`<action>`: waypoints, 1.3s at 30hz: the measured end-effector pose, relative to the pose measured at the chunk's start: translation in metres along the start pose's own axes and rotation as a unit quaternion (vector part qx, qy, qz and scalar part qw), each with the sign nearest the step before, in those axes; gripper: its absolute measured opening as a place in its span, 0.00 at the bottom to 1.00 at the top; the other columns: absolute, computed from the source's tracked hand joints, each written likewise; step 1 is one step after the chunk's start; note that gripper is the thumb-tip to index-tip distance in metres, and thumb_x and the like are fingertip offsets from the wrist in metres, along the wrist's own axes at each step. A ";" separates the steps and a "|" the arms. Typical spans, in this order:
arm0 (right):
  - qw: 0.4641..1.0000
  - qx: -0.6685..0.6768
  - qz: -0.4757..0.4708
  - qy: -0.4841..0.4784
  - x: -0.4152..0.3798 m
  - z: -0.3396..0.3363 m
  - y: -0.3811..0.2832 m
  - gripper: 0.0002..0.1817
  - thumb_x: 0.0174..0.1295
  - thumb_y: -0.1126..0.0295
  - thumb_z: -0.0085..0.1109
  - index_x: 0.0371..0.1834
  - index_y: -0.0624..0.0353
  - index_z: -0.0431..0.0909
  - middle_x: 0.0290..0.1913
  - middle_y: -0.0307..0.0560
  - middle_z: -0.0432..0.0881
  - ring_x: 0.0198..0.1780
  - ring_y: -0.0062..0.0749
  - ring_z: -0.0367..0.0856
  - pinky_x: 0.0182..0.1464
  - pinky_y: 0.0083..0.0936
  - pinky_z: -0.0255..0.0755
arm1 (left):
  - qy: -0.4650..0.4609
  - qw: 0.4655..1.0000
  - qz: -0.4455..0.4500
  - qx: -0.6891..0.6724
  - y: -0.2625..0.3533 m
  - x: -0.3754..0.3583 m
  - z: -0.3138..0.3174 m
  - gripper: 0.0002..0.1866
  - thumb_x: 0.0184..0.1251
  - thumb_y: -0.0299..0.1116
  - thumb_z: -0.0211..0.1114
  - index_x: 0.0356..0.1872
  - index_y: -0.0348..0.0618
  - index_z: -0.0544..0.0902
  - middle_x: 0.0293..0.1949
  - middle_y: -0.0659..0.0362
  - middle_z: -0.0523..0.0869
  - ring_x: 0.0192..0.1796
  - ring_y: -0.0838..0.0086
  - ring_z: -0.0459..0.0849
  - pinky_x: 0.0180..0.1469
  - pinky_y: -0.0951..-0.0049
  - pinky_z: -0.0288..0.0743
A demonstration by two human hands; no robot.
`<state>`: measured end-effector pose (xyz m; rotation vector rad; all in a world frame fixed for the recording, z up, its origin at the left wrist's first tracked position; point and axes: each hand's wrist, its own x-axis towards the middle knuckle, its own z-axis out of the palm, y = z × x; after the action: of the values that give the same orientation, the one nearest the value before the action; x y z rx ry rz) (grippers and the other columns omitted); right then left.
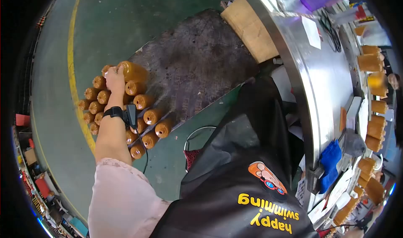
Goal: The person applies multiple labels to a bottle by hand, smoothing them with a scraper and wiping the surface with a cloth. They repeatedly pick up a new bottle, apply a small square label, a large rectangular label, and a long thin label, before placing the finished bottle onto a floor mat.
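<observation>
My left hand (114, 79) reaches out at the left with its fingers closed on an amber-brown cylinder (135, 72). The cylinder is held tilted, at the far end of a group of similar amber-brown cylinders (143, 101). They stand close together in rows, and several show a small dark hole in the top. My forearm hides part of the group. A black strap with a small dark device (131, 115) is around my left wrist, and a thin cable hangs from it. My right hand is out of view.
The cylinders stand on a dark, stained board (197, 57) above a green floor. A cardboard piece (249, 28) lies at its far end. On my right runs a metal bench (323, 87) with a blue cloth (330, 164) and more amber cylinders (371, 63). A blurred hand (393, 81) shows at the right edge.
</observation>
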<state>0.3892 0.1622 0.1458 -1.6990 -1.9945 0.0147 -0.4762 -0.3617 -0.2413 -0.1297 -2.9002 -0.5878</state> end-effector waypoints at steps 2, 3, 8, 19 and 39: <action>1.000 -0.012 0.020 0.004 -0.013 -0.018 -0.014 0.15 0.65 0.59 0.55 0.41 0.58 0.83 0.37 0.49 0.84 0.39 0.40 0.81 0.42 0.34 0.75 | -0.001 1.000 -0.003 -0.003 -0.024 0.021 0.022 0.22 0.63 0.49 0.65 0.45 0.38 0.83 0.41 0.44 0.87 0.48 0.50 0.85 0.51 0.54 0.76; 0.999 -0.016 0.029 0.006 -0.018 -0.028 -0.019 0.14 0.65 0.59 0.55 0.41 0.58 0.83 0.37 0.49 0.84 0.39 0.40 0.81 0.42 0.34 0.75 | -0.003 1.000 -0.004 -0.004 -0.037 0.031 0.033 0.22 0.63 0.48 0.66 0.45 0.37 0.83 0.42 0.43 0.86 0.48 0.50 0.85 0.51 0.53 0.76; 0.997 -0.043 0.068 0.013 -0.038 -0.073 -0.039 0.13 0.65 0.61 0.56 0.41 0.58 0.83 0.36 0.48 0.83 0.39 0.38 0.80 0.42 0.32 0.74 | -0.028 0.998 -0.050 0.017 -0.082 0.058 0.075 0.22 0.61 0.45 0.68 0.45 0.34 0.82 0.45 0.40 0.85 0.50 0.46 0.83 0.54 0.53 0.76; 0.991 -0.058 0.114 0.043 -0.068 -0.147 -0.067 0.10 0.65 0.64 0.58 0.41 0.58 0.82 0.35 0.46 0.82 0.38 0.35 0.79 0.41 0.29 0.73 | -0.069 0.986 -0.136 0.070 -0.135 0.062 0.158 0.24 0.60 0.46 0.67 0.43 0.30 0.81 0.43 0.36 0.84 0.48 0.44 0.84 0.52 0.52 0.78; 0.984 0.132 0.065 0.098 -0.060 -0.146 -0.034 0.05 0.65 0.70 0.61 0.41 0.57 0.80 0.33 0.43 0.81 0.36 0.29 0.76 0.40 0.23 0.70 | 0.001 1.000 0.022 0.016 0.015 0.015 0.141 0.37 0.57 0.40 0.69 0.67 0.39 0.67 0.61 0.41 0.74 0.61 0.45 0.73 0.60 0.48 0.68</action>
<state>0.4190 0.0535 0.2613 -1.5895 -1.6562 0.1453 -0.5115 -0.2918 -0.3605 -0.1867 -2.8955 -0.5336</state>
